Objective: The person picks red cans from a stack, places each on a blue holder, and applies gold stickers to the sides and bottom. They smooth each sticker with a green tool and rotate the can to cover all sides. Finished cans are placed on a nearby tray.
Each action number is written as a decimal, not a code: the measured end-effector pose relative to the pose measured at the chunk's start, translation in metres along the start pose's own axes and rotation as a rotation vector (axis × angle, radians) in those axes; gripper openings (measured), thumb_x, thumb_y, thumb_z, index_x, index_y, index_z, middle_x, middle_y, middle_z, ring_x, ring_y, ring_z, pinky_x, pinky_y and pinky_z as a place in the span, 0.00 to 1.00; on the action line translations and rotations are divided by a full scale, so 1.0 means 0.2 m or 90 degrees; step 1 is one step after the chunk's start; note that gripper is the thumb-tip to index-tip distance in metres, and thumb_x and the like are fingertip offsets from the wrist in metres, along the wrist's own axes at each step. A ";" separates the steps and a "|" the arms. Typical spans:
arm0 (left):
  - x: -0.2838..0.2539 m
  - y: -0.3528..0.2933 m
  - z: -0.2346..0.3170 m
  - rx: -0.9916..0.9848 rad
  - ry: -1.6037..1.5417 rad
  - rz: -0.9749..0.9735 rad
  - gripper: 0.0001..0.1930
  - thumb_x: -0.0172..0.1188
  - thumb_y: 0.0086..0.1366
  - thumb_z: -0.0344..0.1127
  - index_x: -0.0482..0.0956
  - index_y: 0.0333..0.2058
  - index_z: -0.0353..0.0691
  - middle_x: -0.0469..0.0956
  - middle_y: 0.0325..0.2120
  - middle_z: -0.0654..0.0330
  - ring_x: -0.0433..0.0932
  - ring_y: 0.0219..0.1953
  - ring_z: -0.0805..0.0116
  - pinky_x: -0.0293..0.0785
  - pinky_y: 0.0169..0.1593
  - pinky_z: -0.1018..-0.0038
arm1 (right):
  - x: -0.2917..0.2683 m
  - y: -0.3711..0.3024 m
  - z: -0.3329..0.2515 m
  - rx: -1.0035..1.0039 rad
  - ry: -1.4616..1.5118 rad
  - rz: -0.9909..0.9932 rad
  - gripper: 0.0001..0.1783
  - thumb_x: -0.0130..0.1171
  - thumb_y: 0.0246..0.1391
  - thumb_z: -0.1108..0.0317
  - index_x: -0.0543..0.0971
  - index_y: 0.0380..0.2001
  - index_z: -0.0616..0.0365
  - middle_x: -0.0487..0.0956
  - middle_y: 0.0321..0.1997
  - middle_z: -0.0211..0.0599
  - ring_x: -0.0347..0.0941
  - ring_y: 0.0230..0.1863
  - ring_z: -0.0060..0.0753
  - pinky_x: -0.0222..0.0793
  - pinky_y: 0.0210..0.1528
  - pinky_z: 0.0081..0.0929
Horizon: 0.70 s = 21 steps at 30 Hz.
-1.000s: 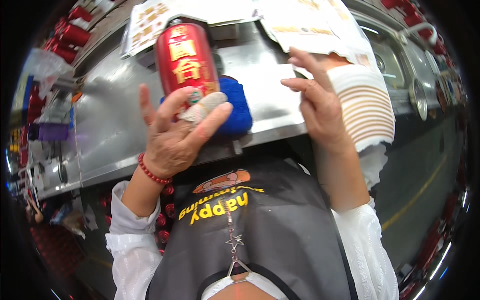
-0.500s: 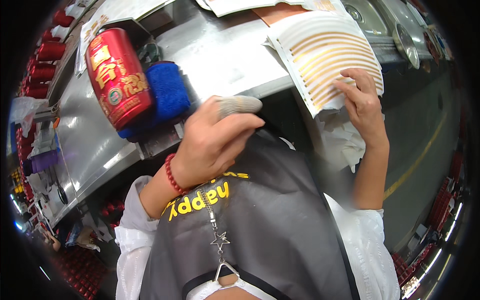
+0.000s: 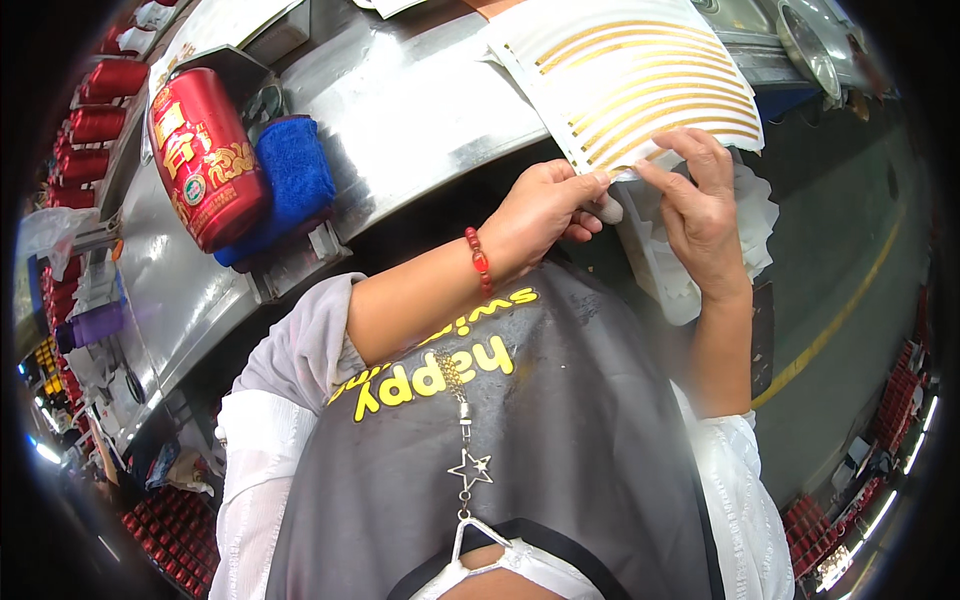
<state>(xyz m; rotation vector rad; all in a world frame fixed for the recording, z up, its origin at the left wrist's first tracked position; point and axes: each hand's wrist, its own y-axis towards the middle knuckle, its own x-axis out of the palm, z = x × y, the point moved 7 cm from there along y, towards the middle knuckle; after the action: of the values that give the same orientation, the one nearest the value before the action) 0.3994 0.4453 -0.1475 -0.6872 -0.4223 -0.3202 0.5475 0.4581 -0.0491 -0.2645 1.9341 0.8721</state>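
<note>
A white sheet with rows of curved gold strips hangs over the near edge of the metal bench. My left hand pinches at its near lower edge, thumb over a grey-covered fingertip, by the end of the lowest gold strip. Close by on the right, the thumb and forefinger of my right hand are bent together over the same strip. Whether the strip is lifted off the sheet is hard to see. A red bottle with gold decoration lies against a blue cloth pad at the left.
Below the sheet stands a whitish bin holding crumpled white paper. The metal bench runs across in front of me. A round metal bowl is at the far right. Rows of red bottles line the far left.
My left hand has moved right, from beside the blue pad to the sheet's lower edge. My right hand has shifted slightly left and lower. The view has turned a little.
</note>
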 end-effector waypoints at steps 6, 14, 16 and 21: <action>0.00 -0.03 -0.01 0.010 -0.056 0.029 0.08 0.62 0.67 0.37 0.76 0.35 0.38 0.81 0.30 0.61 0.78 0.28 0.77 0.76 0.33 0.81 | -0.03 0.03 -0.01 0.008 0.011 0.022 0.20 0.60 0.44 0.86 0.83 0.42 0.59 0.77 0.53 0.39 0.69 0.59 0.49 0.66 0.60 0.41; -0.02 -0.07 -0.02 -0.001 -0.018 0.031 0.08 0.60 0.68 0.36 0.78 0.37 0.37 0.84 0.33 0.57 0.78 0.29 0.78 0.76 0.35 0.80 | -0.01 0.07 -0.03 -0.034 -0.019 -0.044 0.17 0.61 0.44 0.81 0.84 0.40 0.56 0.77 0.52 0.37 0.70 0.59 0.47 0.67 0.54 0.41; -0.01 -0.07 -0.01 0.009 -0.009 0.033 0.08 0.60 0.68 0.36 0.77 0.36 0.37 0.84 0.33 0.57 0.77 0.28 0.78 0.76 0.35 0.80 | 0.00 0.06 -0.01 -0.026 -0.033 -0.048 0.17 0.61 0.45 0.80 0.84 0.41 0.54 0.77 0.51 0.37 0.70 0.59 0.46 0.67 0.53 0.41; 0.00 -0.07 -0.01 0.025 0.009 0.034 0.08 0.60 0.67 0.37 0.77 0.35 0.37 0.84 0.33 0.56 0.77 0.28 0.78 0.75 0.34 0.80 | 0.01 0.06 0.00 -0.003 -0.057 -0.044 0.19 0.60 0.46 0.80 0.84 0.43 0.53 0.77 0.50 0.36 0.70 0.58 0.46 0.67 0.53 0.41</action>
<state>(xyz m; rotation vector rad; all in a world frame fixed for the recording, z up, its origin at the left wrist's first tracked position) 0.3932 0.4341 -0.1415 -0.6555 -0.3948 -0.2662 0.5404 0.4679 -0.0460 -0.2880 1.8295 0.8298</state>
